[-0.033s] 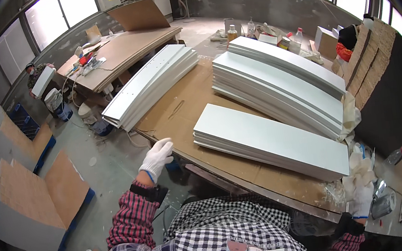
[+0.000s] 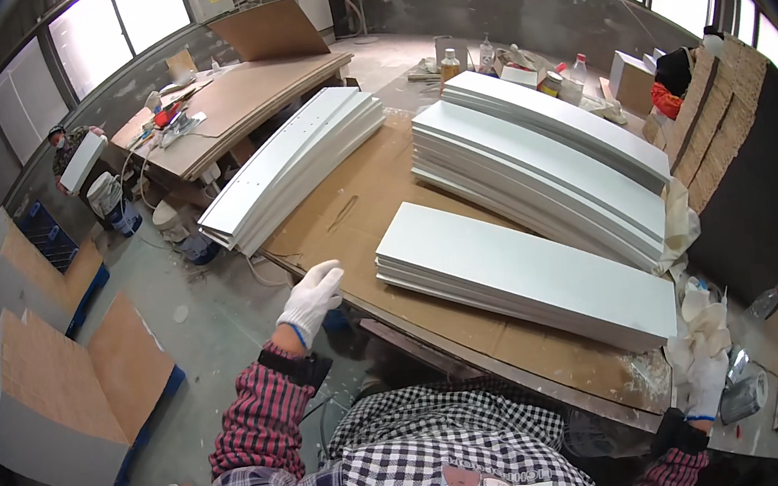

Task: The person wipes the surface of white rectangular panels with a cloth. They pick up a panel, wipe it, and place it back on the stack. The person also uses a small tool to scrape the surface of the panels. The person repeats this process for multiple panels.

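Observation:
My left hand [image 2: 313,294], in a white glove, hovers by the near left edge of the brown-covered table [image 2: 352,220]. Its fingers reach loosely forward and nothing shows in them. At the table's right end is my right hand [image 2: 711,385], also gloved, against crumpled cream cloth [image 2: 706,316]. Its fingers blend into the cloth, so I cannot tell what they hold. Between my hands lies a low stack of long white boards [image 2: 523,265]. A taller double stack of white boards [image 2: 543,156] stands behind it, and another stack [image 2: 287,163] sits at the far left.
On the right stand a dark upright panel [image 2: 756,188], a clear plastic bottle [image 2: 767,300] and a metal can [image 2: 744,397]. Bottles [image 2: 450,64] crowd the back. Left are wooden boxlike pieces [image 2: 67,389], buckets [image 2: 182,231] and a person [image 2: 79,155] carrying a white board. A second table [image 2: 236,106] holds brown sheets.
My left hand has shifted slightly right and up toward the table edge. My right hand has moved a little upward beside the cloth. The board stacks rest where they were.

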